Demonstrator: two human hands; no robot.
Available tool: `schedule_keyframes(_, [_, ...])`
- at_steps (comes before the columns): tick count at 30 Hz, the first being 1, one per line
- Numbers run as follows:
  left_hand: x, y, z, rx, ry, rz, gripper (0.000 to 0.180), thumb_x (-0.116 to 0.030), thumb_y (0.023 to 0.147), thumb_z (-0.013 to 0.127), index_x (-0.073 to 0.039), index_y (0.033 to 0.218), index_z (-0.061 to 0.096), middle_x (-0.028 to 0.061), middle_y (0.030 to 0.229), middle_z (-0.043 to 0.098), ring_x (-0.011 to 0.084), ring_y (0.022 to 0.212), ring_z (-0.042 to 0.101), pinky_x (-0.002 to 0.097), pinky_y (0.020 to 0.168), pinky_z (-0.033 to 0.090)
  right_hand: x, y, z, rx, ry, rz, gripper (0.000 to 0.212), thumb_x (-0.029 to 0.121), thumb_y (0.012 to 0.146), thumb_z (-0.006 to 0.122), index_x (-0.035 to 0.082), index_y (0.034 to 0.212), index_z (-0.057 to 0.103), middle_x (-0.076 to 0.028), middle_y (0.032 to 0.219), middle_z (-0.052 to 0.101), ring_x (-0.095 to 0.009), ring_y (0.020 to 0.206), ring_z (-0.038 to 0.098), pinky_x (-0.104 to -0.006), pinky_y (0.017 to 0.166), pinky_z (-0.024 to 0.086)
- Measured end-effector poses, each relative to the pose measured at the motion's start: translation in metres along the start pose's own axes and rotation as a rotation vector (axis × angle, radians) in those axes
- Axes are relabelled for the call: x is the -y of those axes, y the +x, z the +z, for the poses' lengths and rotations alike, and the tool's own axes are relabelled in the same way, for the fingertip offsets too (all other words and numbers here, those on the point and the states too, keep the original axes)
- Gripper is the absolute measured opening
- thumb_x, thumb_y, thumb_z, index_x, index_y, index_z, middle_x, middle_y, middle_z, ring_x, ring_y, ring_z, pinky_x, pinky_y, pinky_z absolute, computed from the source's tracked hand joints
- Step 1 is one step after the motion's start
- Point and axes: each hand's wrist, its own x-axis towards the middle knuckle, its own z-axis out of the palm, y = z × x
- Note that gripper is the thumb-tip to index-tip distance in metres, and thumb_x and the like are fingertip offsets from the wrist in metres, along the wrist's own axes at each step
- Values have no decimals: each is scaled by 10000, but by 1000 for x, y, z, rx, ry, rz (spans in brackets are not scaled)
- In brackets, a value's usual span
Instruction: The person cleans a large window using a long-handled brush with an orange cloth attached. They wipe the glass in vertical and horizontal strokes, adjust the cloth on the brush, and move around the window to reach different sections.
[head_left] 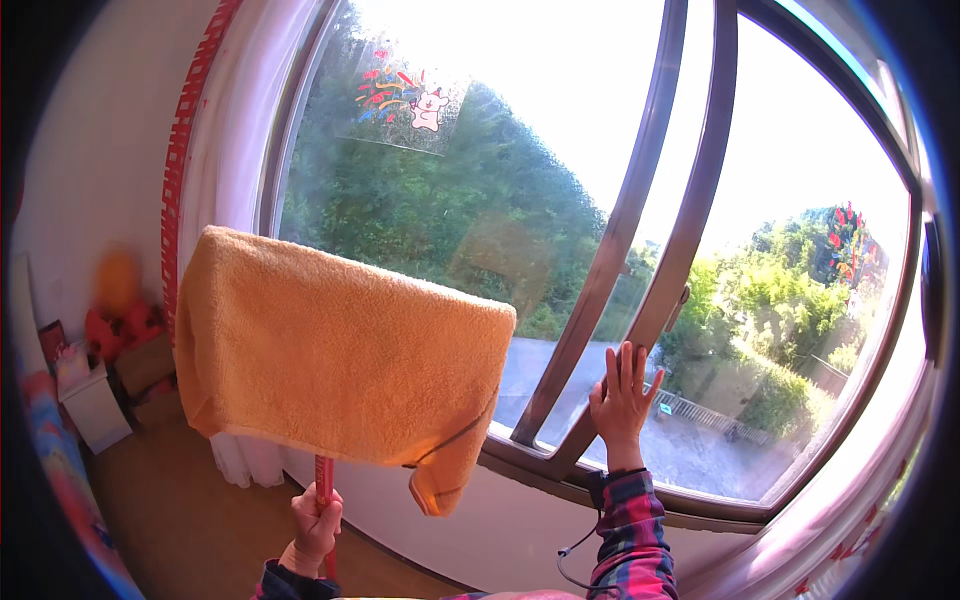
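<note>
My left hand [315, 525] is closed around a red pole [324, 482], held upright. An orange towel [350, 350] hangs over the pole's top end and hides whatever is beneath it. One corner of the cloth dangles low on the right side. With fingers spread, my right hand [626, 405] rests against the brown upright frame [672, 270] of the sliding window. A small latch [680, 308] sits on that frame just above the fingers. The towel is in front of the left window pane [470, 180]; I cannot tell whether it touches the glass.
A sticker [430, 108] of a white cartoon animal is on the left pane. White curtains [235, 140] with red trim hang at the left, and a pale curtain [800, 560] at the lower right. The sill [620, 505] runs below the window. A white cabinet [95, 410] stands at far left.
</note>
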Motion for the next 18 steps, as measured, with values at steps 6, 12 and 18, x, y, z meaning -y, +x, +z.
schedule_keyframes(6, [12, 2, 40, 67, -55, -28, 225, -238, 941, 622, -33, 864, 569, -14, 607, 526, 41, 429, 464, 186, 388, 353, -73, -39, 3, 10, -126, 106, 700, 211, 821, 475, 142, 1498, 310, -107, 1581, 224, -314, 1468, 172, -588, 1160, -1])
schedule_keyframes(12, [26, 0, 110, 173, -194, -85, 217, -226, 945, 613, -31, 860, 573, -7, 580, 522, 56, 405, 454, 195, 380, 348, -169, -85, -16, 41, -240, 213, 760, 191, 807, 464, 103, 1524, 227, -160, 1591, 157, -334, 1477, 129, -551, 1159, -40])
schedule_keyframes(18, [21, -2, 181, 352, -369, -155, 261, -279, 943, 619, -24, 896, 586, 12, 530, 506, 89, 365, 454, 210, 345, 341, -259, -120, -45, 199, -165, 396, 822, 270, 815, 535, 114, 1537, 175, -142, 1610, 56, -326, 1484, 69, -580, 1148, 7])
